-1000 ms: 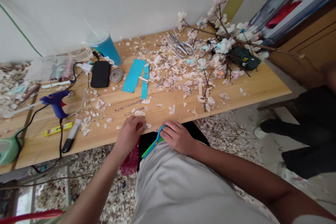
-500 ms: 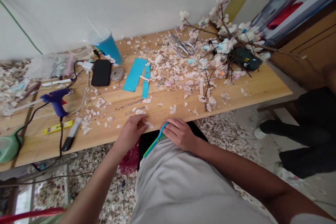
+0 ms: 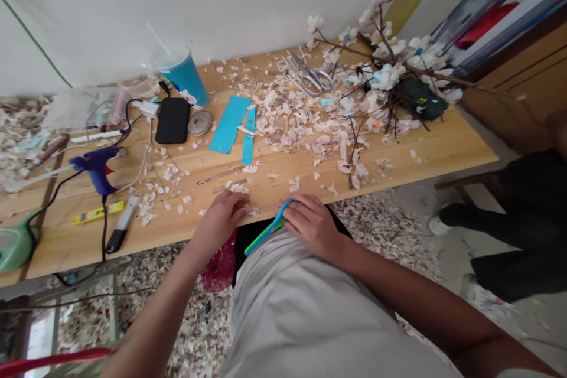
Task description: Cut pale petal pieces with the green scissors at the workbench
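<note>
My right hand (image 3: 316,225) is closed around the handle of a pair of blue-and-green scissors (image 3: 268,233). Their blades lie together and point down and left over my lap, in front of the grey shirt. My left hand (image 3: 225,214) rests at the table's front edge with loosely bent fingers, a gap between thumb and forefinger, and nothing visible held. Just beside its fingertips lies a pale petal scrap (image 3: 253,211). Behind the hands are two blue strips, a wide one (image 3: 230,124) and a narrow one (image 3: 248,139).
Pale scraps (image 3: 292,112) cover much of the wooden table (image 3: 274,192). Metal scissors (image 3: 315,80) lie near flowered branches (image 3: 385,65). Leftward are a blue cup (image 3: 188,80), phone (image 3: 172,120), glue gun (image 3: 95,165) and box cutter (image 3: 123,225). A person's dark-clothed legs (image 3: 509,230) are at right.
My right hand and the blue-and-green scissors have shifted slightly up and right, and the scissors' angle is flatter. My left hand has barely moved. The camera view has shifted slightly.
</note>
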Tool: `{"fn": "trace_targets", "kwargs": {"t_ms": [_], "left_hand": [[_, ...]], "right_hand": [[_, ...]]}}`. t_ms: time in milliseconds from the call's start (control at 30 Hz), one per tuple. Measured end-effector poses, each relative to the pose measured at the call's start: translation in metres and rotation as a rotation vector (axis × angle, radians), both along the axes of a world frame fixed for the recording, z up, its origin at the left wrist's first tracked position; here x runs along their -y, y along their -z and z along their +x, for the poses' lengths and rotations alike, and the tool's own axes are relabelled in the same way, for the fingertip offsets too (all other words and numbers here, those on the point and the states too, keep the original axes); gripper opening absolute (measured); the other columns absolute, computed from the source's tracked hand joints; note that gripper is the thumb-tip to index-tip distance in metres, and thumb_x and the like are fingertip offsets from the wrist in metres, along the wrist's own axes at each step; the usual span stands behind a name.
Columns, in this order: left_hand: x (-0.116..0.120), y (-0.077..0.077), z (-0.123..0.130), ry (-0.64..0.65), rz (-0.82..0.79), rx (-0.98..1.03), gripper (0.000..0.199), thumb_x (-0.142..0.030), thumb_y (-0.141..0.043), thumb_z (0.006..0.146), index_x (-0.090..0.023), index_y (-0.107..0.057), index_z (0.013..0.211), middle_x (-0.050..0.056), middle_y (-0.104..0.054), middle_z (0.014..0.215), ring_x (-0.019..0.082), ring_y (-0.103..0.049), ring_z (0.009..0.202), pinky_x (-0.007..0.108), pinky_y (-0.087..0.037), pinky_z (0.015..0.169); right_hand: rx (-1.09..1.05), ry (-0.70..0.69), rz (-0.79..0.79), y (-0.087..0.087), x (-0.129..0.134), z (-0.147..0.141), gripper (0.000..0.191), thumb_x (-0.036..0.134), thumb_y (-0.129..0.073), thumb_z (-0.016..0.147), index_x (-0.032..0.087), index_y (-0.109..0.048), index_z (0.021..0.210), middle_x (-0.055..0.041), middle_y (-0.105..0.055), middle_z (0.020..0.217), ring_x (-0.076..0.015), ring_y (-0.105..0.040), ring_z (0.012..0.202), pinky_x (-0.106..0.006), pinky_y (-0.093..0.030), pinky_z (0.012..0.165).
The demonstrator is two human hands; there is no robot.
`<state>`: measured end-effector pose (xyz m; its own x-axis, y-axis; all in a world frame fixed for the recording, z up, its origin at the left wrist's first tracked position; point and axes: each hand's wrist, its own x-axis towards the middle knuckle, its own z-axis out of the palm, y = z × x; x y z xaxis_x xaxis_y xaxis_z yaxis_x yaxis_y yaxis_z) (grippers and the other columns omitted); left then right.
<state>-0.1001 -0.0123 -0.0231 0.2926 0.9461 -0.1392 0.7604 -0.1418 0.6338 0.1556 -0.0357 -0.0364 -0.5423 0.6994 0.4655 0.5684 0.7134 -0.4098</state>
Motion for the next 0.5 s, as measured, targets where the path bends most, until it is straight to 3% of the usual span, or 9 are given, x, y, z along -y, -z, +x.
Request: {"fn": "trace_targets", "kwargs": {"t_ms": [200, 500], "left_hand": [[-0.005, -0.004, 0.01, 0.079, 0.0, -0.149, 0.01, -0.025, -0.066, 0.082, -0.02, -0.059, 0.088, 0.007, -0.057, 0.094, 0.025, -0.056, 0.094, 0.036, -0.045, 0.082], [-0.004, -0.005, 0.009, 0.113, -0.034, -0.096, 0.011, -0.024, -0.067, 0.08, -0.02, -0.057, 0.077, 0.004, -0.06, 0.085, 0.022, -0.055, 0.086, 0.033, -0.041, 0.076]], "right_hand": [[-0.018, 0.018, -0.091, 0.014, 0.016, 0.015, 0.014, 0.022, -0.055, 0.094, 0.02, -0.065, 0.104, -0.0072, -0.071, 0.097, -0.024, -0.057, 0.106, -0.04, -0.046, 0.093], [-0.019, -0.01, -0.082, 0.01, 0.016, 0.01, 0.015, 0.019, -0.054, 0.094, 0.019, -0.066, 0.103, -0.0071, -0.071, 0.095, -0.0232, -0.058, 0.105, -0.039, -0.047, 0.093]]}}
